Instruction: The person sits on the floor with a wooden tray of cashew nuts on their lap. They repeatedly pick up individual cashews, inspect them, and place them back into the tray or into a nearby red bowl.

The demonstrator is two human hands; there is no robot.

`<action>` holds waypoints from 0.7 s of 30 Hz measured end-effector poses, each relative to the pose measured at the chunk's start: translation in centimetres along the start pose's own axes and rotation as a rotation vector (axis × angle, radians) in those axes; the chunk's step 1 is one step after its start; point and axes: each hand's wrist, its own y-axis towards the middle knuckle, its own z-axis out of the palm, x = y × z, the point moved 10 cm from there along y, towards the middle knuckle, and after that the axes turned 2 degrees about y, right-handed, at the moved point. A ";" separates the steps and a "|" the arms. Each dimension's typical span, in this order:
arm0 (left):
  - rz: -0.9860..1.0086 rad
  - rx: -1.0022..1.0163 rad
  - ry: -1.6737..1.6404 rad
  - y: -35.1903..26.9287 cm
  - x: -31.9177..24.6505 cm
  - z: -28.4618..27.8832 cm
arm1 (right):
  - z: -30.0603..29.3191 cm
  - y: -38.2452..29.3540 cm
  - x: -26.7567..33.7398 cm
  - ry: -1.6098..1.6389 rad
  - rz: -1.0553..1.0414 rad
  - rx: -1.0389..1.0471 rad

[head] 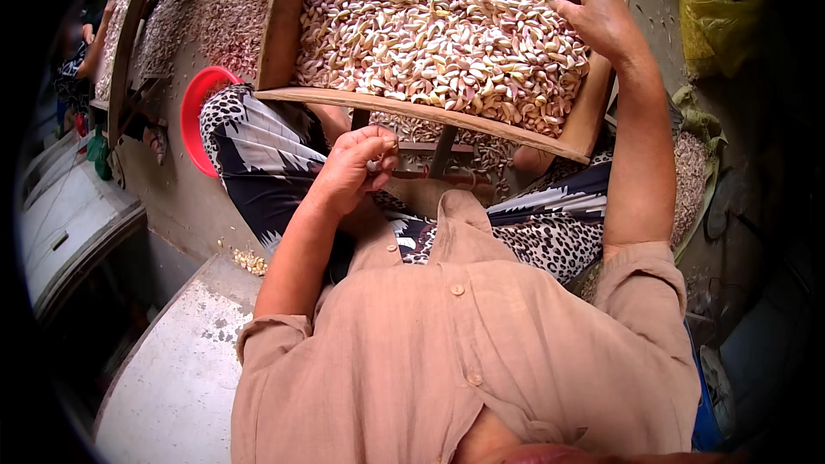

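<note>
Before me a wooden tray [387,102] holds a thick layer of garlic cloves [451,32], pale with purplish streaks. My right hand [596,16] hovers over the tray's right side, fingers bent down at the cloves. Whether its fingertips pinch a clove is hidden. Closer to my body, my left hand [361,164] is curled just below the tray's front edge, above my lap. Something small and pale shows among its fingers, too small to name, and I cannot tell if it is gripped.
A red plastic basin [193,122] stands by my left knee. Cloves and skins lie on the floor [219,26] beyond it. At right are a yellow sack [715,26] and an open sack of garlic pieces [688,174]. Another person's arm [97,45] reaches to a second tray [132,26] at far left.
</note>
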 end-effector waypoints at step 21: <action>0.067 0.267 -0.166 0.2 -0.7 1.9 | 2.5 -0.8 0.6 0.322 0.013 0.216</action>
